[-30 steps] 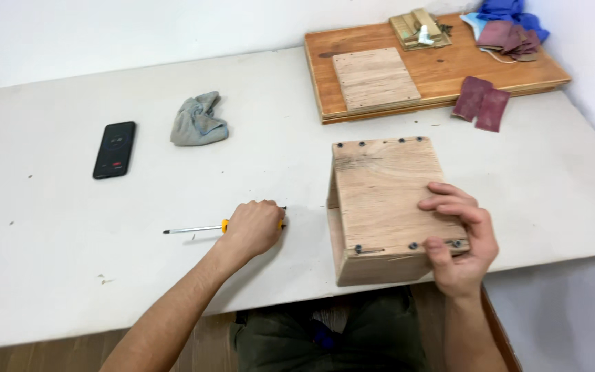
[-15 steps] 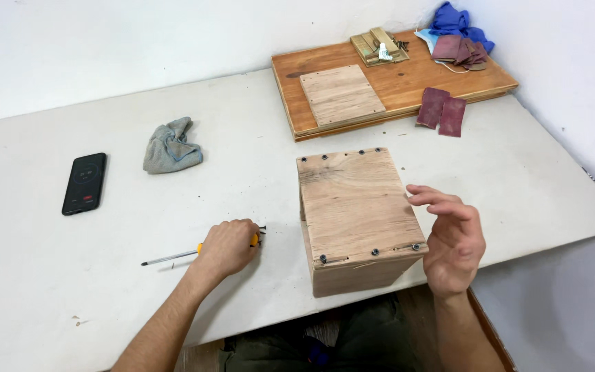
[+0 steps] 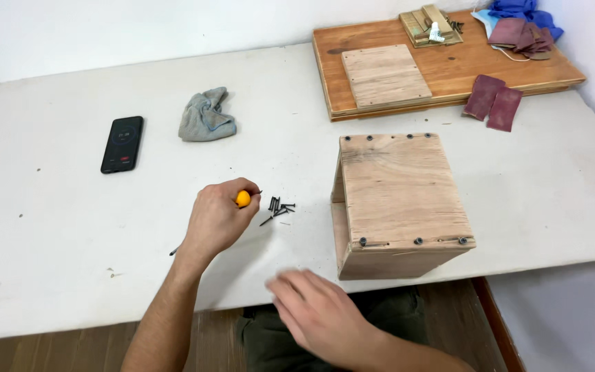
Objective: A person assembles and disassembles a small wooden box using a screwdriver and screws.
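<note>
Meanwhile, left hand [image 3: 216, 219] closed around yellow-handled screwdriver [image 3: 242, 199] beside loose black screws [image 3: 277, 209]; right hand [image 3: 319, 313] blurred, fingers spread, near wooden box [image 3: 399, 200].

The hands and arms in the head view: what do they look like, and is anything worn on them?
Both the left hand and the right hand are bare, with no gloves. No ring, watch or bracelet shows. Both forearms are bare as far as the picture reaches; no sleeve is visible. The right hand looks blurred, so fine details on it cannot be told.

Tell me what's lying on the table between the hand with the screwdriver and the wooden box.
A small pile of dark screws lies between the left hand and the wooden box, seen in the head view.
</note>
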